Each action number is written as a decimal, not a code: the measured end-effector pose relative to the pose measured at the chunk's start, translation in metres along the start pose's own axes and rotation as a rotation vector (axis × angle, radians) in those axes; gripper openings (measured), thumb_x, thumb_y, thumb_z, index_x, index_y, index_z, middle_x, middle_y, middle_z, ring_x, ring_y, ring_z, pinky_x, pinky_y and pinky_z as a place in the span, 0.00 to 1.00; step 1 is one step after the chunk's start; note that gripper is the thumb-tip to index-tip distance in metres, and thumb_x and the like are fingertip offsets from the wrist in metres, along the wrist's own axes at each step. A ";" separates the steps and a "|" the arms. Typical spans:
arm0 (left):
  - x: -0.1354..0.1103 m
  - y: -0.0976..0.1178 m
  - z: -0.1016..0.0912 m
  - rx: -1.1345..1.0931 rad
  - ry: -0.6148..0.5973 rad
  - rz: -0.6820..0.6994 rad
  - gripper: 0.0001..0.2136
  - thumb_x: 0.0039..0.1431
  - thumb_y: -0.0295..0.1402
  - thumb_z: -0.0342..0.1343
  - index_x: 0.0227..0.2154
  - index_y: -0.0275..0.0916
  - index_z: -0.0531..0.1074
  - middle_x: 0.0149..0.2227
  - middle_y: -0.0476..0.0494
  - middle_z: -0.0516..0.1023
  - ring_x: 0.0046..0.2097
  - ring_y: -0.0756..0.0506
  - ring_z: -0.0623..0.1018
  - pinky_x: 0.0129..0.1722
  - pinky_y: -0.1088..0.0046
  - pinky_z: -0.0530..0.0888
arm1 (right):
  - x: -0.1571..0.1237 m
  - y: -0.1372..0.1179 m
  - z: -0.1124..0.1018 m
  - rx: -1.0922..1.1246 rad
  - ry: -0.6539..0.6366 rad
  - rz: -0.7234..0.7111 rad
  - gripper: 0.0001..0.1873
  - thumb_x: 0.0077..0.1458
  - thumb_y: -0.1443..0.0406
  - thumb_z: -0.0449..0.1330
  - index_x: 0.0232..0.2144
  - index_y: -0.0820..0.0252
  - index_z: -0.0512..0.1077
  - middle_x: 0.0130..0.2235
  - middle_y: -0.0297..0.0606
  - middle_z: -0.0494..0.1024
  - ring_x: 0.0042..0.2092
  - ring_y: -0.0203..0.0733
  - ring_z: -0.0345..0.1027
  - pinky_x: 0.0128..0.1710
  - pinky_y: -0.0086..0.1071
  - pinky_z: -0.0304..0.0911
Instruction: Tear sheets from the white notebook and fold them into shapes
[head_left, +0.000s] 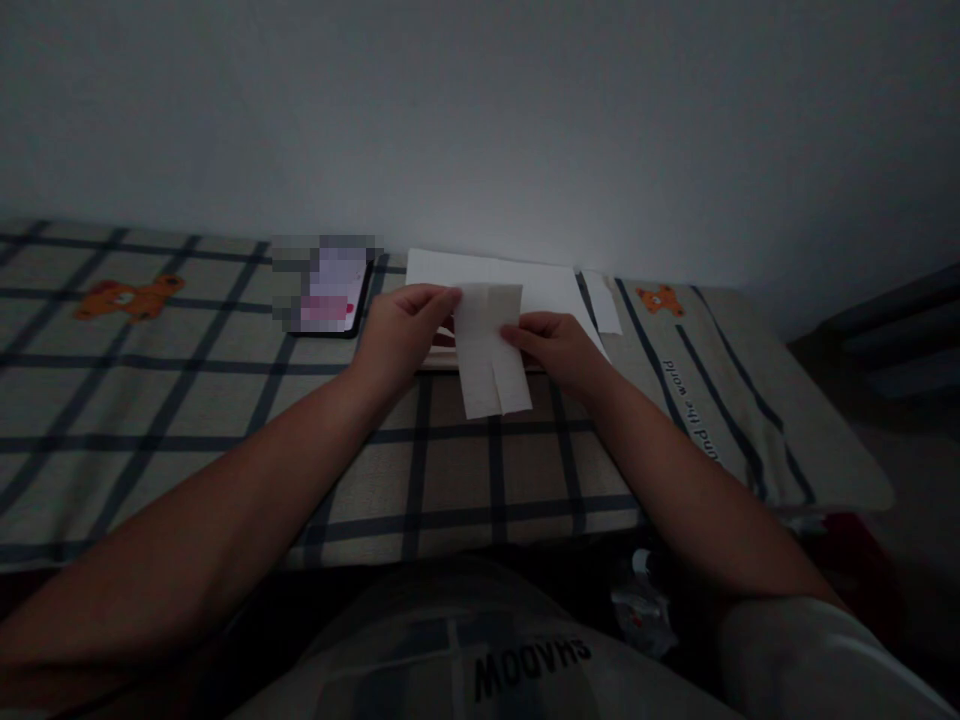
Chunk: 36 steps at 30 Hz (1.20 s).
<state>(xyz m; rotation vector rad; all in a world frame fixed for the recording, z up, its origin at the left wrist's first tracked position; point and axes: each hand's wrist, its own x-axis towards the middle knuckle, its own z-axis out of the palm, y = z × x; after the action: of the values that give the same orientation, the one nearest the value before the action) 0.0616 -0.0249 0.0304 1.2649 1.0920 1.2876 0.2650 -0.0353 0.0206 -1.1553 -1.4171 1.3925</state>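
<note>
My left hand [401,330] and my right hand [559,350] hold a small white paper piece [491,350] between them above a checked bedsheet [225,400]. The paper has a slit running up from its lower edge, which leaves two flaps. My left fingers pinch its upper left edge. My right fingers pinch its right side. Something pinkish shows just behind the paper near my left hand; I cannot make it out.
A larger white sheet [525,280] lies behind my hands by the wall, with a narrow paper strip [602,300] to its right. A phone [326,295] lies to the left. The bed's edge runs along the front and right.
</note>
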 end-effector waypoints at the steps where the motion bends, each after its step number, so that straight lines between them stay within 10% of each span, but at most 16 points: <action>1: -0.001 0.000 0.001 0.033 -0.020 -0.007 0.08 0.55 0.39 0.63 0.30 0.38 0.78 0.29 0.47 0.80 0.31 0.49 0.78 0.29 0.73 0.79 | 0.001 0.001 -0.001 0.004 0.019 -0.016 0.17 0.48 0.49 0.70 0.33 0.55 0.79 0.33 0.35 0.80 0.34 0.39 0.73 0.37 0.36 0.72; 7: -0.006 0.000 0.003 0.153 -0.189 -0.088 0.11 0.56 0.41 0.63 0.34 0.38 0.80 0.29 0.44 0.82 0.29 0.47 0.80 0.31 0.69 0.80 | 0.005 0.003 -0.004 0.054 0.126 -0.064 0.21 0.48 0.46 0.69 0.34 0.57 0.78 0.33 0.36 0.79 0.35 0.39 0.72 0.35 0.35 0.71; 28: 0.000 -0.002 0.000 0.111 -0.056 -0.032 0.08 0.56 0.35 0.63 0.36 0.36 0.81 0.32 0.44 0.82 0.32 0.46 0.81 0.36 0.67 0.82 | 0.008 0.004 -0.004 0.106 0.141 -0.056 0.21 0.44 0.52 0.72 0.37 0.57 0.80 0.32 0.35 0.79 0.32 0.37 0.71 0.33 0.35 0.71; 36: -0.004 -0.001 0.000 0.082 -0.186 -0.093 0.10 0.54 0.35 0.64 0.36 0.34 0.80 0.30 0.44 0.81 0.29 0.48 0.79 0.35 0.68 0.82 | 0.011 0.005 -0.006 0.117 0.196 -0.066 0.20 0.45 0.52 0.71 0.36 0.57 0.79 0.30 0.33 0.78 0.29 0.35 0.70 0.29 0.32 0.72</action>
<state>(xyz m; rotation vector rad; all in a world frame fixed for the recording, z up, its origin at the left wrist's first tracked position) 0.0615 -0.0288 0.0290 1.3501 1.0658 1.0429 0.2682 -0.0239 0.0150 -1.1265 -1.2096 1.2617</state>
